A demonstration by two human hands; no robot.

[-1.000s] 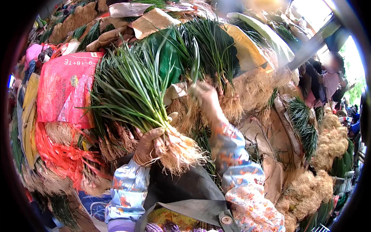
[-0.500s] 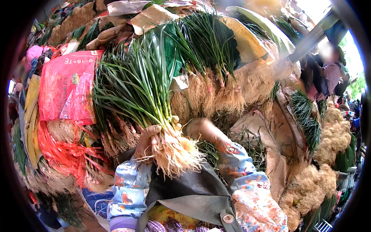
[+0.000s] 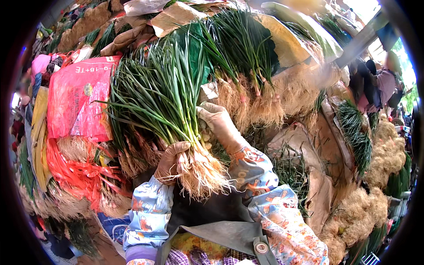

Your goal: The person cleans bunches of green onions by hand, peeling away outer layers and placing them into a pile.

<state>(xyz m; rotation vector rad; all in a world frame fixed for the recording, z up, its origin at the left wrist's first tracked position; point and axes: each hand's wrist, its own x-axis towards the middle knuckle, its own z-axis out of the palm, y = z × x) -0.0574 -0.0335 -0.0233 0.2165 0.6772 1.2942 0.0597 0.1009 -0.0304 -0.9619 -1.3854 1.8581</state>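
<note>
A bunch of spring onions (image 3: 192, 126) stands in front of me, dark green leaves fanning up and left, pale stems and tangled straw-coloured roots (image 3: 203, 174) hanging down. My left hand (image 3: 171, 162), in a dirty pale glove, is closed around its left side just above the roots. On the other side, higher up, my gloved right hand (image 3: 216, 121) has its fingers curled against the stems; their tips are partly hidden by the bunch. A dark apron (image 3: 212, 212) lies below the roots.
More spring onions (image 3: 247, 57) lie in rows beyond the bunch, partly under paper sheets (image 3: 174, 18). At left are a red printed sack (image 3: 79, 101) and red plastic strips (image 3: 77, 172). Leaf scraps (image 3: 289, 176) and brown paper (image 3: 320, 190) lie at right, beside heaped roots (image 3: 353, 216).
My right hand, blurred and lower right of the stems before, has moved up and come against the bunch. My left hand keeps its grip, and the leaves have shifted slightly.
</note>
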